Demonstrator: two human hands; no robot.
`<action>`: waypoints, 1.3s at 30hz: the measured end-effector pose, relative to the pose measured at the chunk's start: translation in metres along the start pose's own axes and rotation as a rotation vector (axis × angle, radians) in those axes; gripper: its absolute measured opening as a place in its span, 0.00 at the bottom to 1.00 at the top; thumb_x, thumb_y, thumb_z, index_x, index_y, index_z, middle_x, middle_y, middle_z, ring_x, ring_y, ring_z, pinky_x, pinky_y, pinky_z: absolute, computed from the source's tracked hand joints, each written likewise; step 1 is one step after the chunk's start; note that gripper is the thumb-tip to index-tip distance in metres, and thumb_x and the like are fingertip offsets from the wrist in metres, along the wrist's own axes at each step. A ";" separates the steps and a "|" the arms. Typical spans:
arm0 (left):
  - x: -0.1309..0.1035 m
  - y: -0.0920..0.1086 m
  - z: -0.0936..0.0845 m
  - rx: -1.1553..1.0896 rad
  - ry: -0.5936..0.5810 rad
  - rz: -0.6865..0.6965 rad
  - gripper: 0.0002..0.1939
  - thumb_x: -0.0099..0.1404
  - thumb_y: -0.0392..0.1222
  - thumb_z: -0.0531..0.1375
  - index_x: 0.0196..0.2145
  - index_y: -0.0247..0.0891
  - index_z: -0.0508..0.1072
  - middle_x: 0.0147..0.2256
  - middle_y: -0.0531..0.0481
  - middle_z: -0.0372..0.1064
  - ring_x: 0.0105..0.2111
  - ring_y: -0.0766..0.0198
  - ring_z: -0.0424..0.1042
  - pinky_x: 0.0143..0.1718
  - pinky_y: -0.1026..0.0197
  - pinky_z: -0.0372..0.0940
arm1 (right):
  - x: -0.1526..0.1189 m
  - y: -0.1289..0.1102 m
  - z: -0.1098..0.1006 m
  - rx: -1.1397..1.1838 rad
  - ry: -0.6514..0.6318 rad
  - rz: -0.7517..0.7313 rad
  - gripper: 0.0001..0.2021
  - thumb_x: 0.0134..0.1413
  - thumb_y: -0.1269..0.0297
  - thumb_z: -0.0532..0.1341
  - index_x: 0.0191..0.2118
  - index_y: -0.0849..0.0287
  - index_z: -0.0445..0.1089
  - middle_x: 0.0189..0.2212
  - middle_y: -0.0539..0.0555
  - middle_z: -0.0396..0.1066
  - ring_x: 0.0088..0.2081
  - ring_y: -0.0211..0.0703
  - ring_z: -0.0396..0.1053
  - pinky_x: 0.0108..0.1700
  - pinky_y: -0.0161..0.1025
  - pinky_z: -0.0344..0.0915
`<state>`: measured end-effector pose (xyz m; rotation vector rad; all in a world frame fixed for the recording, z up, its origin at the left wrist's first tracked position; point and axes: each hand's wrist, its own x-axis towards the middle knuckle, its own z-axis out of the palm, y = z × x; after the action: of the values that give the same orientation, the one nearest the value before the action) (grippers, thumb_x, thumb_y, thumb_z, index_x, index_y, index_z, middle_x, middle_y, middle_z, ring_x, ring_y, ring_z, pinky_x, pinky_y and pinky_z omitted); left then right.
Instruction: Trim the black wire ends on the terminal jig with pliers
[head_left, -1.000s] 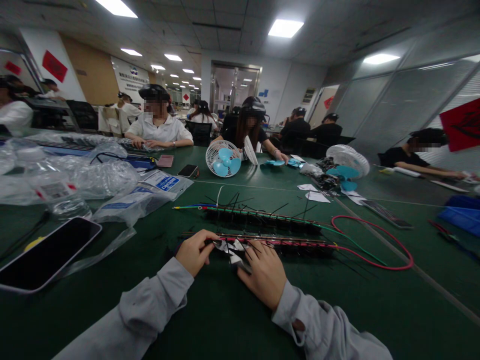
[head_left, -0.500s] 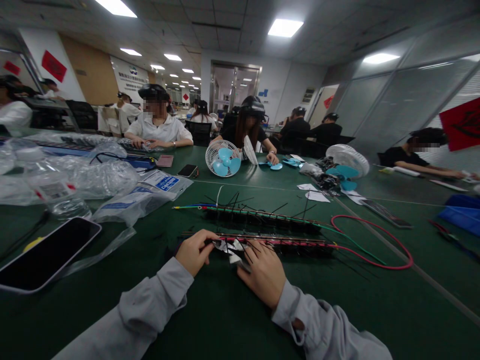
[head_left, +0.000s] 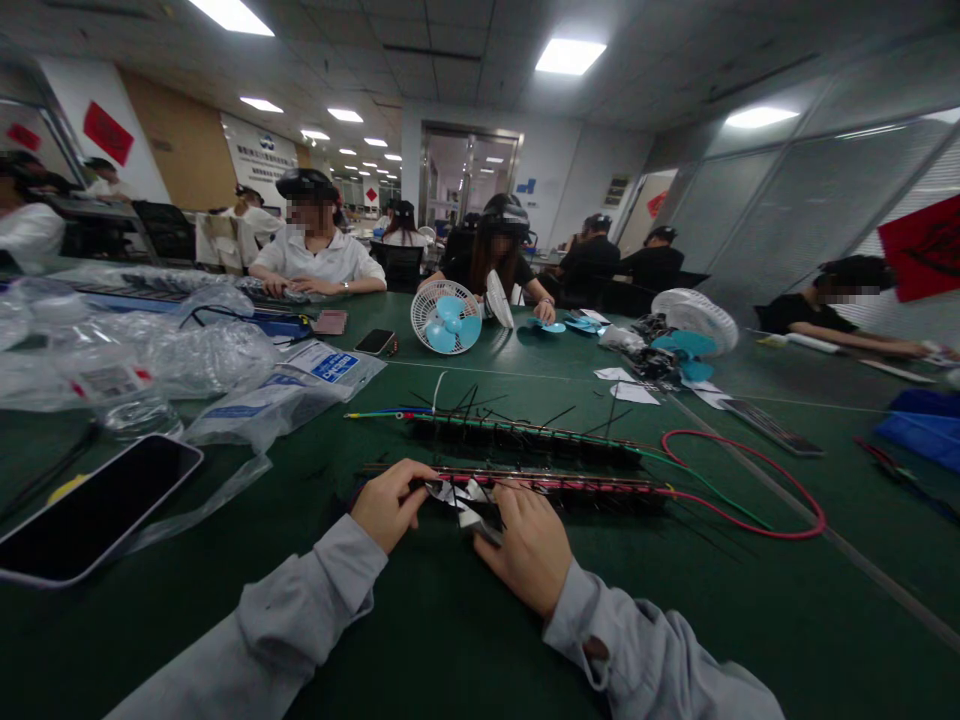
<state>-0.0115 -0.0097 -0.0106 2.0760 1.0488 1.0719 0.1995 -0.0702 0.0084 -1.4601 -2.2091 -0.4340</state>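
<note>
Two long black strips lie across the table, bristling with thin black ties. The nearer strip [head_left: 600, 484] carries a red cable; the farther strip [head_left: 525, 432] has green and blue wires. At the near strip's left part, my left hand [head_left: 387, 504] is closed in a pinch, its fingertips beside crumpled white pieces [head_left: 453, 493]. What the pinch holds is too small to name. My right hand [head_left: 529, 545] bends over the same strip, fingers curled and thumb tucked below. Against its thumb shows a small white-ended grey piece [head_left: 471, 519], mostly hidden by the fingers.
A large phone [head_left: 97, 510] and clear plastic bags [head_left: 172, 345] lie at left. The red cable loop [head_left: 821, 515] spreads right. Beyond are a white fan with blue blades [head_left: 447, 318], paper scraps [head_left: 634, 392], a blue bin [head_left: 922, 425] and co-workers across the table.
The fingers of my right hand have drawn in slightly, baring more of the dark pieces beside them. My left hand stays in place. Across the table, a co-worker's hand has shifted a little.
</note>
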 end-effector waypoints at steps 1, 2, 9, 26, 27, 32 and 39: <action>0.000 0.000 0.000 0.004 0.000 0.003 0.09 0.61 0.33 0.53 0.39 0.36 0.68 0.34 0.51 0.68 0.16 0.74 0.67 0.22 0.68 0.63 | 0.000 0.000 0.000 0.000 -0.003 0.004 0.19 0.45 0.63 0.59 0.44 0.62 0.60 0.38 0.59 0.66 0.41 0.49 0.64 0.44 0.44 0.59; 0.000 -0.001 0.000 0.008 0.001 0.004 0.09 0.61 0.32 0.53 0.39 0.36 0.68 0.34 0.52 0.68 0.16 0.74 0.67 0.22 0.68 0.63 | 0.000 0.000 0.000 0.000 -0.009 0.008 0.20 0.45 0.63 0.59 0.45 0.62 0.59 0.39 0.59 0.66 0.41 0.49 0.63 0.44 0.44 0.59; 0.000 -0.002 0.000 -0.002 -0.006 0.011 0.09 0.61 0.32 0.53 0.39 0.36 0.68 0.38 0.49 0.68 0.16 0.75 0.67 0.21 0.68 0.64 | -0.001 -0.001 -0.001 -0.007 -0.062 0.025 0.24 0.44 0.61 0.60 0.50 0.62 0.60 0.43 0.59 0.66 0.44 0.51 0.63 0.47 0.45 0.57; -0.001 -0.001 0.001 0.014 -0.001 0.033 0.09 0.61 0.32 0.53 0.39 0.37 0.67 0.40 0.50 0.67 0.16 0.75 0.67 0.21 0.68 0.64 | 0.003 -0.006 -0.007 -0.040 -0.162 0.066 0.25 0.47 0.55 0.58 0.50 0.63 0.60 0.42 0.60 0.64 0.44 0.51 0.60 0.44 0.44 0.57; -0.001 -0.002 0.001 0.014 -0.002 0.037 0.09 0.61 0.32 0.53 0.39 0.37 0.67 0.40 0.50 0.67 0.16 0.75 0.67 0.21 0.68 0.63 | 0.003 -0.006 -0.006 -0.040 -0.169 0.067 0.24 0.47 0.55 0.58 0.50 0.62 0.61 0.42 0.60 0.64 0.44 0.51 0.61 0.43 0.44 0.58; -0.001 -0.003 0.002 0.015 -0.002 0.055 0.09 0.61 0.31 0.53 0.39 0.37 0.67 0.41 0.49 0.67 0.16 0.75 0.66 0.20 0.68 0.63 | 0.002 -0.004 -0.002 -0.042 -0.188 0.080 0.24 0.46 0.58 0.59 0.50 0.60 0.60 0.43 0.60 0.65 0.45 0.51 0.61 0.44 0.44 0.58; -0.001 0.000 0.001 0.016 -0.009 0.050 0.08 0.61 0.31 0.52 0.38 0.37 0.67 0.41 0.49 0.67 0.17 0.76 0.66 0.21 0.68 0.63 | 0.002 -0.005 -0.006 -0.027 -0.193 0.089 0.23 0.47 0.59 0.59 0.51 0.58 0.60 0.43 0.58 0.66 0.44 0.48 0.63 0.45 0.41 0.58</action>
<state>-0.0111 -0.0109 -0.0119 2.1277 1.0096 1.0808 0.1957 -0.0736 0.0149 -1.6700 -2.2813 -0.3053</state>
